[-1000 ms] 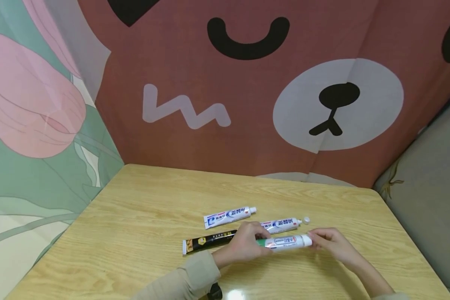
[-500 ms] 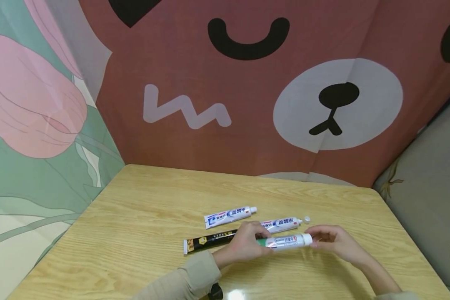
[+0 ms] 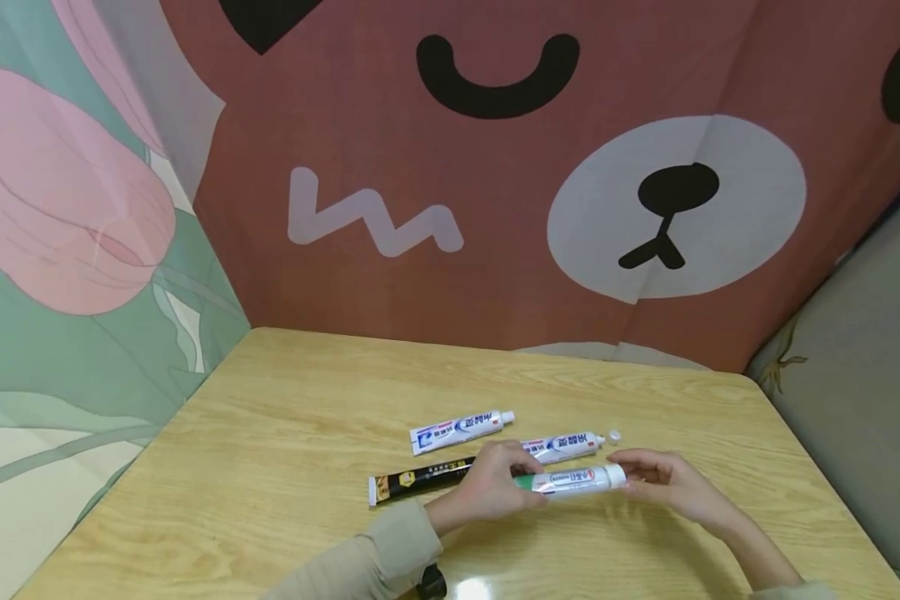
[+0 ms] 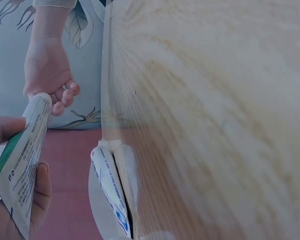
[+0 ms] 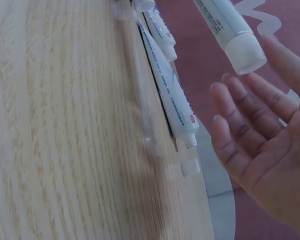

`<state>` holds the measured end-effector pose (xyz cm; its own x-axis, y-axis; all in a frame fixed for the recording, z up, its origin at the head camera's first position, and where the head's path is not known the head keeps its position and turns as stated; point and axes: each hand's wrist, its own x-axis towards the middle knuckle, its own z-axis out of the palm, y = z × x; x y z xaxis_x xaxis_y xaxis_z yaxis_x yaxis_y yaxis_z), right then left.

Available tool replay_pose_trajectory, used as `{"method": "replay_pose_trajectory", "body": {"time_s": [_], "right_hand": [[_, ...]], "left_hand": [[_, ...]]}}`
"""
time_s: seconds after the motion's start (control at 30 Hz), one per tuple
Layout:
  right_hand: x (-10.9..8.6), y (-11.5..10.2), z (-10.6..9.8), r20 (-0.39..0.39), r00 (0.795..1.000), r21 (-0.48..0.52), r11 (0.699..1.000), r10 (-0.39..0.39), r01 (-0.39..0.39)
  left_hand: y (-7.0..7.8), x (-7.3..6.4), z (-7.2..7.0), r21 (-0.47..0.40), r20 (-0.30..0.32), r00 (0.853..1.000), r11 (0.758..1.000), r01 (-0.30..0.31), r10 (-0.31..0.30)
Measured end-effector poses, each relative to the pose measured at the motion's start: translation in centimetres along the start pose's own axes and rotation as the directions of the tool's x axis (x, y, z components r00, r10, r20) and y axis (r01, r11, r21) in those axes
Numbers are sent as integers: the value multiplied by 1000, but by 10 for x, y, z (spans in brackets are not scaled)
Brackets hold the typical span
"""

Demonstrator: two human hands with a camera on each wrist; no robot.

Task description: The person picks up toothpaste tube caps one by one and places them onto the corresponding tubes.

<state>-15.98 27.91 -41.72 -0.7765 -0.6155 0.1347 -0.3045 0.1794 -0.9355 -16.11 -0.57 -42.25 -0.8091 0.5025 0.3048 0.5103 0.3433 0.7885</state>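
Observation:
My left hand (image 3: 497, 479) holds a white-and-green toothpaste tube (image 3: 573, 482) by its flat end, thumb on one side and fingers on the other. The tube is raised over the table, its white cap (image 5: 245, 54) pointing right. At that cap is my right hand (image 3: 667, 483), its fingers loosely bent and spread, with fingertips right by the cap's rim. Behind the held tube lies a white-and-blue toothpaste tube (image 3: 562, 448) with a bare threaded nozzle, partly hidden by my left hand. A small loose cap (image 3: 615, 437) lies just off that nozzle.
Farther back lies another white-and-blue tube (image 3: 461, 432), capped. A black toothpaste tube (image 3: 423, 478) reaches out left from behind my left hand. Some small black object (image 3: 432, 582) shows at the sleeve. The wooden table (image 3: 307, 383) ends at a bear-printed cloth (image 3: 495, 283).
My right fingers pinched the cap of the held tube a second ago; they have since loosened and spread around it. My left hand and the tube have hardly moved.

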Motion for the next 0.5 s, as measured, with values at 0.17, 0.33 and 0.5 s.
{"method": "replay_pose_trajectory", "body": {"time_s": [0.17, 0.33, 0.5], "right_hand": [[0, -1, 4, -9, 999, 28, 999, -31, 31], [1, -2, 3, -4, 1000, -8, 1000, 7, -7], [0, -3, 2, 28, 1000, -32, 999, 14, -14]], "left_hand": [[-1, -1, 0, -14, -9, 1000, 1000, -1, 1], [1, -1, -1, -13, -7, 1000, 1000, -17, 17], [1, 0, -1, -22, 2, 1000, 1000, -19, 19]]}}
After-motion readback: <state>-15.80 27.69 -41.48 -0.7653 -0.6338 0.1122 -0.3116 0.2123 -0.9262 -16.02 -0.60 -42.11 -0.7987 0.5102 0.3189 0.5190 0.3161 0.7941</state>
